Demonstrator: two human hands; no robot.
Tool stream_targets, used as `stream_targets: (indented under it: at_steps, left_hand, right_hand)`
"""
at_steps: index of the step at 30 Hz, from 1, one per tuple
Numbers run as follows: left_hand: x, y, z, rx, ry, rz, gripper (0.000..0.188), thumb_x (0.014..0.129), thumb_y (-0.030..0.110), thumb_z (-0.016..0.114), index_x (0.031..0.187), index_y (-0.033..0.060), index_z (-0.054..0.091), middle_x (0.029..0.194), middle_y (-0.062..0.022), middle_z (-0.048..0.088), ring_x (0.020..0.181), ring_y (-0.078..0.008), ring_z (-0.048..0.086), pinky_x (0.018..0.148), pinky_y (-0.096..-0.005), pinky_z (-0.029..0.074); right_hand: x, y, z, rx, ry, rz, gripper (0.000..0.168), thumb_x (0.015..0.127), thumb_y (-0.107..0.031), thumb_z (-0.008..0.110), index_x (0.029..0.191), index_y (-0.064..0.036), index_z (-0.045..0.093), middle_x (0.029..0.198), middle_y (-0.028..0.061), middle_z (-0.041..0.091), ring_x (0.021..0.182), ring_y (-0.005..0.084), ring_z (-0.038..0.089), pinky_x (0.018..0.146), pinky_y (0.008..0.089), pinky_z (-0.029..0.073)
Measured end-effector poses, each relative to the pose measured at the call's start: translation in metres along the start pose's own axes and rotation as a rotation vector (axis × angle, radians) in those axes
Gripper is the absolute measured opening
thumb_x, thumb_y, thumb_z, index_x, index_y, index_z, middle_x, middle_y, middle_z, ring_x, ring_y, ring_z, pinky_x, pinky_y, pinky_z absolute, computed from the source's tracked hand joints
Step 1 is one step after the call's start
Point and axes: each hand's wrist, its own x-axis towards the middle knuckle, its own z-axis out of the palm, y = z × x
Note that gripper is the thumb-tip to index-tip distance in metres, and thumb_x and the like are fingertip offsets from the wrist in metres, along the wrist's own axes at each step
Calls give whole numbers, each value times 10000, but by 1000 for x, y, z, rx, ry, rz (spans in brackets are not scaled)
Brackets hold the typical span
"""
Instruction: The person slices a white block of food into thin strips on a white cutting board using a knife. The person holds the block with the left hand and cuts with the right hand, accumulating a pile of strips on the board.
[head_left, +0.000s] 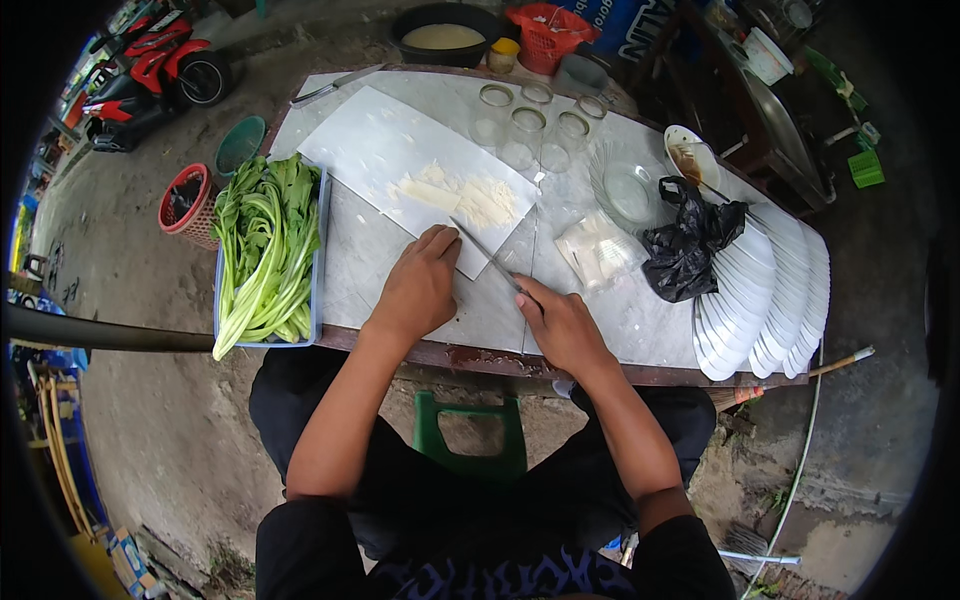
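My right hand (559, 319) is closed around the handle of a knife (487, 255), whose blade points up and left over the near corner of a white cutting board (352, 142). Beside the blade tip, my left hand (422, 281) lies with bent fingers at the board's near edge; what is under its fingers is hidden. Pale shredded pieces (487, 202) and a flat pale strip (427, 193) lie on the board beyond both hands. A clear plastic bag of pale blocks (600, 251) rests to the right of the knife.
Leafy greens (274, 247) fill a blue-rimmed tub (322, 225) at left. Glass jars (529, 120), a glass plate (628, 191), a white bowl (690, 157), a black plastic bag (686, 240) and stacked white plates (739, 292) stand to the right. Another knife (337, 86) lies at the far left edge.
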Motion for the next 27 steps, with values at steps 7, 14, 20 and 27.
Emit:
stream_targets:
  at_steps: [7, 14, 20, 27]
  left_hand:
    - [2, -4, -6, -20, -52, -5, 652, 730, -102, 675, 1381, -118, 660, 1508, -250, 616, 1469, -407, 557, 1262, -438, 465]
    - [-2, -4, -4, -31, -26, 1, 651, 732, -81, 663, 1381, -128, 651, 1537, -260, 605, 1469, -422, 562, 1253, -447, 475]
    - [4, -2, -6, -84, -105, -51, 678, 761, -64, 634, 1436, -126, 628, 1580, -275, 582, 1492, -403, 557, 1260, -429, 471]
    - [3, -28, 5, -44, -100, 23, 687, 787, -26, 616, 1468, -117, 619, 1621, -273, 559, 1515, -404, 544, 1274, -436, 465]
  right_hand:
    - [12, -10, -7, -2, -130, 104, 416, 1154, -396, 577, 1505, -203, 688, 1168, 252, 783, 1109, 514, 692, 1021, 577, 562]
    - [0, 3, -3, -61, -68, 66, 416, 1151, -416, 575, 1503, -224, 688, 1147, 260, 785, 1105, 525, 696, 1016, 590, 561]
    - [7, -8, 4, -75, -51, 92, 408, 1148, -416, 580, 1495, -224, 676, 1110, 278, 781, 1096, 532, 697, 1011, 598, 558]
    - [-8, 3, -15, 28, -1, -7, 400, 1166, -365, 571, 1490, -145, 655, 1038, 280, 767, 1005, 531, 709, 979, 567, 551]
